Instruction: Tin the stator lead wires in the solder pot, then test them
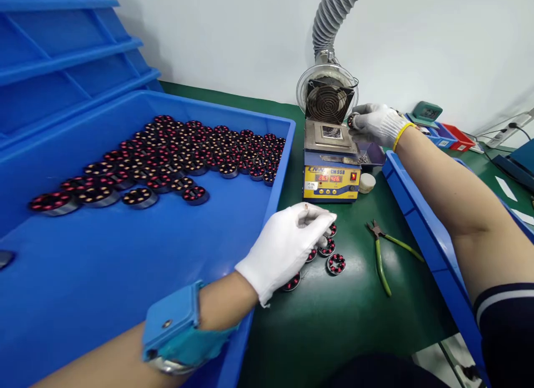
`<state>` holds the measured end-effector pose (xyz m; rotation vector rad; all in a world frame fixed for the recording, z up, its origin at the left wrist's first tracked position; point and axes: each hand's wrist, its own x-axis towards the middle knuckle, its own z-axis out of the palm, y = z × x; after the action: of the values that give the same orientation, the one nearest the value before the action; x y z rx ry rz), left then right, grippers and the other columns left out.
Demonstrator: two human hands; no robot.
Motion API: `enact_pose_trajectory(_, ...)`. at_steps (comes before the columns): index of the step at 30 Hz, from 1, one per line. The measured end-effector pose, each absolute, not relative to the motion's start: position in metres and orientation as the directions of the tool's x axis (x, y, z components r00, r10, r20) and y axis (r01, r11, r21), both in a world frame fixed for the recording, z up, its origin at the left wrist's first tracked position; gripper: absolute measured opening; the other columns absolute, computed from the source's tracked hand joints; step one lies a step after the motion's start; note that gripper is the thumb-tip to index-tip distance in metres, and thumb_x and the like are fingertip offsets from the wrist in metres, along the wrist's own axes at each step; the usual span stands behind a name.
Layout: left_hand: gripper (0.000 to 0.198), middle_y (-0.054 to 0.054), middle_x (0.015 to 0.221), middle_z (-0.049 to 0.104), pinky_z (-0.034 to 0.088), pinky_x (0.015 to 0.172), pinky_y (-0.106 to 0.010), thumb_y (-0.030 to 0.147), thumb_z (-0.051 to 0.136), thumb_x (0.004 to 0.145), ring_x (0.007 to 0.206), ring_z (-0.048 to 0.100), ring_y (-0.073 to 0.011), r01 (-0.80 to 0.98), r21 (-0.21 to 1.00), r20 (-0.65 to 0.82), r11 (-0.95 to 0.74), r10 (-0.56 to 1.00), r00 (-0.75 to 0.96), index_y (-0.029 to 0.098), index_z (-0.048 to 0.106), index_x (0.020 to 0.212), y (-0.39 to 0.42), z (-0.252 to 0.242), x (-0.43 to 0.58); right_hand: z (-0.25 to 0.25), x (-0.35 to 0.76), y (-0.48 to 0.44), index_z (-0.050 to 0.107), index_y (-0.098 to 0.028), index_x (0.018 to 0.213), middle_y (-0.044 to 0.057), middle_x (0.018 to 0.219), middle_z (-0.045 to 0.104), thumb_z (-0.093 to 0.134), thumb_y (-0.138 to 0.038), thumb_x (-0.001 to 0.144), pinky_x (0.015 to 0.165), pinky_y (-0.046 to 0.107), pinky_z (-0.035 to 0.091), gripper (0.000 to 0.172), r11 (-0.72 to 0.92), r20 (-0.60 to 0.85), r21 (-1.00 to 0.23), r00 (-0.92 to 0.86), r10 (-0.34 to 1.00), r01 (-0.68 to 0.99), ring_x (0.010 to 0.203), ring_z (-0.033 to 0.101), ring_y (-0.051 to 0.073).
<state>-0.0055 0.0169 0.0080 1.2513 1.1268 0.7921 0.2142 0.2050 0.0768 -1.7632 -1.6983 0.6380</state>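
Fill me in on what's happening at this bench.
A gloved person works at a green bench. The right hand holds a stator at the solder pot, below the fume hose. The left hand rests on a few loose stators lying in front of the pot. Many more sit in the blue tray at left, and cutters lie at right.

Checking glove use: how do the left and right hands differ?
Gloves: left hand smooth white, with a blue wrist strap; right hand knit with a yellow cuff. Pose: left hand down over loose stators on the mat; right hand holding one stator at the solder pot. Both are gloved.
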Motion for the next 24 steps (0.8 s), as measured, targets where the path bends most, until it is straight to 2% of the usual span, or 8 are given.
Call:
enact_pose_trajectory(3,0.03,-0.002,0.072,0.067,0.046,0.058,-0.027,0.046,0.065,0.08,0.062,0.063,-0.016,0.116,0.974,-0.221,0.194,0.929,0.298,0.016,0.064,0.086,0.018,0.008,-0.006,0.068,0.21,0.215,0.064,-0.019,0.103,0.005,0.093,0.073,0.058,-0.017,0.084,0.072,0.028,0.061,0.02,-0.046,-0.007,-0.795,0.067,0.998,0.605,0.082,0.071,0.017)
enact_pose_trajectory(7,0.031,-0.001,0.071,0.067,0.045,0.059,-0.027,0.047,0.065,0.081,0.062,0.062,-0.0156,0.127,0.977,-0.204,0.171,0.928,0.312,0.016,0.064,0.085,0.017,0.007,-0.006,0.058,0.212,0.231,0.067,-0.019,0.1,0.004,0.078,0.071,0.064,-0.03,0.081,0.065,0.032,0.061,0.022,0.02,0.131,-0.678,0.094,0.987,0.734,0.07,0.07,0.019)
enact_pose_trajectory(9,0.03,-0.001,0.07,0.066,0.045,0.059,-0.027,0.046,0.064,0.081,0.062,0.062,-0.0153,0.135,0.976,-0.204,0.169,0.927,0.315,0.017,0.063,0.084,0.017,0.006,-0.006,0.055,0.214,0.238,0.069,-0.019,0.099,0.004,0.076,0.07,0.064,-0.033,0.08,0.067,0.034,0.06,0.024,0.048,0.181,-0.62,0.083,0.98,0.783,0.067,0.069,0.019)
enact_pose_trajectory(15,0.031,-0.001,0.071,0.066,0.045,0.06,-0.028,0.048,0.063,0.084,0.063,0.061,-0.0154,0.158,0.977,-0.188,0.142,0.922,0.339,0.017,0.063,0.085,0.017,0.005,-0.006,0.048,0.21,0.243,0.071,-0.018,0.093,0.006,0.082,0.07,0.059,-0.032,0.08,0.084,0.039,0.054,0.023,0.058,0.233,-0.457,0.057,0.971,0.887,0.088,0.068,0.022)
enact_pose_trajectory(21,0.03,-0.001,0.072,0.067,0.046,0.063,-0.029,0.047,0.062,0.084,0.063,0.061,-0.0155,0.15,0.982,-0.165,0.118,0.919,0.357,0.017,0.062,0.083,0.017,0.005,-0.007,0.048,0.203,0.238,0.071,-0.017,0.086,0.005,0.073,0.064,0.06,-0.031,0.08,0.084,0.039,0.053,0.019,0.043,0.23,-0.43,0.063,0.971,0.902,0.083,0.066,0.023)
enact_pose_trajectory(24,0.03,0.0,0.071,0.067,0.046,0.061,-0.028,0.046,0.062,0.084,0.062,0.061,-0.0156,0.152,0.98,-0.178,0.131,0.915,0.361,0.017,0.062,0.083,0.016,0.006,-0.007,0.048,0.204,0.241,0.068,-0.015,0.081,0.003,0.068,0.058,0.061,-0.027,0.081,0.082,0.039,0.053,0.014,0.033,0.247,-0.47,0.096,0.964,0.882,0.083,0.065,0.022)
